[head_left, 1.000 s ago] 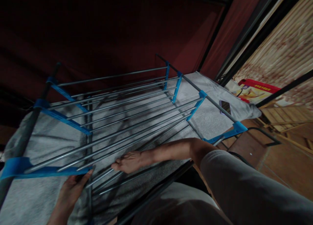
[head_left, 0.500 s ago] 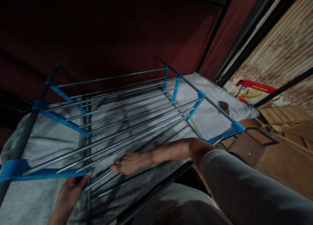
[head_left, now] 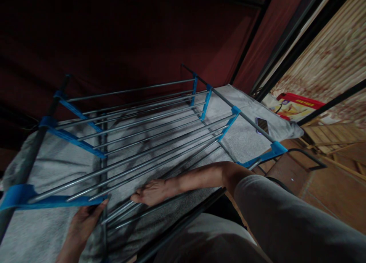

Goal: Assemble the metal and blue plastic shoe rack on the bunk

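Observation:
A shoe rack of grey metal tubes and blue plastic brackets lies across a grey blanket (head_left: 68, 156). At the lower left, my left hand (head_left: 82, 221) pinches the free end of the nearest blue bracket (head_left: 60, 202), thumb on top. My right hand (head_left: 151, 192) reaches in from the right, fingers curled round a metal tube (head_left: 118, 210). That tube's left end stands a little apart from the bracket, below my left fingertips. Several other tubes sit in the brackets; my right palm and fingers hide part of the held tube.
A phone (head_left: 262, 126) lies on the blanket behind the right side pole (head_left: 251, 121). Beyond it are a red and yellow package (head_left: 300, 106) and a wooden slatted piece (head_left: 334, 135). A dark red wall (head_left: 143, 37) rises behind the rack.
My right hand has shifted very slightly to the right, and the left end of the tube has moved with it. My left hand stays on the bracket end.

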Demonstrator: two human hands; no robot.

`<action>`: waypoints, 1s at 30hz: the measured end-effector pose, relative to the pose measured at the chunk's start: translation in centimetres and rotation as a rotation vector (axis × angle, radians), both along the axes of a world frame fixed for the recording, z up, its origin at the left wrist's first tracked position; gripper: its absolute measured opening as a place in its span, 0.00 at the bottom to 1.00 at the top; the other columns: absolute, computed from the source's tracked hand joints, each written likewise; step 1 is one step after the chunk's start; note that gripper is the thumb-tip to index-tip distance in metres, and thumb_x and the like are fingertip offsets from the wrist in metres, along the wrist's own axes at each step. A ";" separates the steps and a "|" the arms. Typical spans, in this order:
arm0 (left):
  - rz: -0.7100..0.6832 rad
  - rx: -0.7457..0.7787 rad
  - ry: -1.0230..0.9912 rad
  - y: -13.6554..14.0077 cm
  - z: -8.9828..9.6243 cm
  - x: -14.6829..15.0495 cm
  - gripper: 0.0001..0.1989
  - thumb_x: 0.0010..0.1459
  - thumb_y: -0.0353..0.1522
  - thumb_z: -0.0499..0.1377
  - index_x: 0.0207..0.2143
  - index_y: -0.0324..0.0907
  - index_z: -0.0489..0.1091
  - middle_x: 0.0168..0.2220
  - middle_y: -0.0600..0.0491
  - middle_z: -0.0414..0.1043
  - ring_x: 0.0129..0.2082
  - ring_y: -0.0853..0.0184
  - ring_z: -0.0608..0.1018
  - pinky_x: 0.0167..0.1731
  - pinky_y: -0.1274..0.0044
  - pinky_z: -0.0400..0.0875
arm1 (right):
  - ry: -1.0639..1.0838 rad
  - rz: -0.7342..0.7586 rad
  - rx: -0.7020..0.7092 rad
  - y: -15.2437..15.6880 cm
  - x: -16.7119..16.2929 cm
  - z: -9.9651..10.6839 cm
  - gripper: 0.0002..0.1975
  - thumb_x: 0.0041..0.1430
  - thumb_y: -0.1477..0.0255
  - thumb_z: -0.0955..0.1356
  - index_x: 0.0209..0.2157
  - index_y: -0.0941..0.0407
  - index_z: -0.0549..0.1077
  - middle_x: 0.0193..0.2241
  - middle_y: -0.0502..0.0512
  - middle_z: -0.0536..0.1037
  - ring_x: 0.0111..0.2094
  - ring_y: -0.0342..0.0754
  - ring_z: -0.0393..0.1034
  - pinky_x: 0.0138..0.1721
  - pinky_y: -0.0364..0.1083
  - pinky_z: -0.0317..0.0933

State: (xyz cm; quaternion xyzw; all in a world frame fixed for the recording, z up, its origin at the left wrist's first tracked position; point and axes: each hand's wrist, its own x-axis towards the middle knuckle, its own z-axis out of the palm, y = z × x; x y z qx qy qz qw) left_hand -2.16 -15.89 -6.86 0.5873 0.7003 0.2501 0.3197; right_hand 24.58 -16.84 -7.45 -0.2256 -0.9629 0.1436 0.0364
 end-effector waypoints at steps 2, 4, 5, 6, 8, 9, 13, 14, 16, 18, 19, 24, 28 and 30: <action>0.036 -0.023 -0.051 -0.1 -0.1 0.0 0.16 0.37 0.44 0.63 0.28 0.45 0.74 0.37 0.49 0.82 0.46 0.46 0.80 0.50 0.59 0.75 | 0.009 0.008 0.014 0.0 0.1 0.0 0.14 0.70 0.76 0.53 0.50 0.59 0.65 0.42 0.61 0.76 0.38 0.48 0.75 0.35 0.46 0.66; 0.073 -0.058 -0.086 -0.1 -0.2 -0.1 0.17 0.37 0.44 0.64 0.29 0.45 0.74 0.38 0.49 0.82 0.48 0.45 0.79 0.52 0.58 0.74 | 0.012 0.017 0.022 -0.1 0.1 -0.1 0.14 0.70 0.75 0.53 0.50 0.59 0.64 0.42 0.61 0.76 0.37 0.48 0.75 0.34 0.46 0.67; 0.077 -0.070 -0.092 -0.1 -0.3 -0.2 0.17 0.37 0.45 0.64 0.29 0.45 0.74 0.38 0.48 0.82 0.50 0.45 0.79 0.53 0.57 0.73 | 0.011 0.019 0.023 -0.1 0.1 -0.2 0.14 0.70 0.74 0.53 0.50 0.59 0.64 0.42 0.61 0.76 0.36 0.48 0.75 0.34 0.46 0.67; 0.075 -0.085 -0.096 -0.1 -0.4 -0.3 0.18 0.37 0.45 0.64 0.30 0.45 0.74 0.39 0.47 0.82 0.51 0.45 0.78 0.55 0.57 0.71 | 0.009 0.014 0.025 -0.2 0.1 -0.3 0.14 0.70 0.74 0.53 0.50 0.58 0.65 0.42 0.60 0.76 0.36 0.48 0.75 0.34 0.46 0.67; 0.077 -0.113 -0.100 0.0 -0.5 -0.4 0.19 0.37 0.45 0.64 0.31 0.44 0.75 0.40 0.46 0.82 0.53 0.43 0.76 0.58 0.55 0.67 | 0.004 -0.006 0.034 -0.3 0.0 -0.5 0.13 0.70 0.74 0.54 0.49 0.57 0.65 0.42 0.60 0.76 0.35 0.48 0.75 0.33 0.46 0.67; 0.083 -0.122 -0.101 0.0 -0.5 -0.4 0.19 0.36 0.44 0.64 0.32 0.44 0.74 0.40 0.45 0.81 0.53 0.42 0.76 0.59 0.55 0.66 | 0.003 -0.014 0.040 -0.4 -0.1 -0.6 0.13 0.69 0.74 0.55 0.49 0.56 0.65 0.43 0.60 0.76 0.35 0.48 0.75 0.33 0.47 0.67; 0.098 -0.090 -0.132 -0.1 -0.6 -0.5 0.19 0.37 0.43 0.64 0.32 0.45 0.74 0.41 0.46 0.81 0.53 0.43 0.76 0.60 0.55 0.65 | -0.021 -0.023 0.045 -0.7 -0.2 -0.5 0.14 0.69 0.74 0.55 0.50 0.57 0.66 0.44 0.61 0.76 0.34 0.49 0.75 0.31 0.48 0.67; 0.093 -0.085 -0.137 -0.1 -0.7 -0.5 0.19 0.36 0.43 0.64 0.32 0.45 0.74 0.42 0.47 0.81 0.53 0.43 0.76 0.60 0.55 0.64 | -0.034 -0.023 0.037 -0.8 -0.3 -0.3 0.14 0.69 0.75 0.55 0.51 0.57 0.66 0.44 0.61 0.76 0.34 0.48 0.75 0.32 0.47 0.67; 0.084 -0.090 -0.143 -0.2 -0.8 -0.6 0.19 0.36 0.43 0.65 0.33 0.45 0.75 0.42 0.47 0.81 0.53 0.43 0.76 0.61 0.54 0.63 | -0.059 -0.022 0.010 -0.9 -0.3 -0.1 0.15 0.69 0.75 0.55 0.51 0.56 0.65 0.45 0.60 0.75 0.35 0.48 0.75 0.34 0.47 0.68; 0.071 -0.095 -0.145 -0.2 -0.8 -0.7 0.19 0.37 0.43 0.65 0.34 0.45 0.75 0.42 0.48 0.82 0.53 0.43 0.76 0.62 0.54 0.62 | -0.066 -0.024 -0.011 -1.0 -0.2 0.0 0.15 0.69 0.74 0.55 0.51 0.54 0.65 0.46 0.60 0.75 0.35 0.47 0.75 0.35 0.47 0.68; 0.067 -0.093 -0.145 -0.2 -0.8 -0.6 0.19 0.37 0.43 0.65 0.34 0.45 0.75 0.41 0.49 0.82 0.53 0.43 0.76 0.62 0.54 0.61 | -0.064 -0.025 -0.015 -0.9 -0.2 0.0 0.14 0.69 0.74 0.55 0.51 0.53 0.65 0.46 0.59 0.75 0.35 0.47 0.75 0.35 0.46 0.67; 0.079 -0.075 -0.150 -0.1 -0.4 -0.2 0.18 0.35 0.43 0.65 0.30 0.46 0.75 0.37 0.51 0.82 0.50 0.45 0.78 0.59 0.57 0.67 | -0.008 -0.022 0.023 -0.5 -0.1 -0.4 0.14 0.71 0.75 0.53 0.50 0.55 0.64 0.44 0.59 0.76 0.36 0.48 0.74 0.34 0.47 0.67; 0.050 -0.058 -0.127 0.1 -0.9 -0.5 0.16 0.38 0.44 0.64 0.30 0.46 0.74 0.35 0.49 0.82 0.47 0.46 0.79 0.54 0.59 0.72 | 0.016 -0.024 0.057 0.1 0.0 -0.2 0.13 0.70 0.74 0.54 0.50 0.58 0.64 0.43 0.59 0.75 0.38 0.48 0.74 0.35 0.47 0.67; 0.050 -0.045 -0.078 -0.3 -0.9 -0.4 0.17 0.40 0.45 0.64 0.30 0.44 0.73 0.36 0.48 0.81 0.46 0.48 0.79 0.51 0.61 0.73 | 0.002 -0.024 0.054 0.3 0.1 0.2 0.12 0.71 0.74 0.55 0.50 0.58 0.63 0.43 0.59 0.76 0.38 0.48 0.74 0.34 0.46 0.66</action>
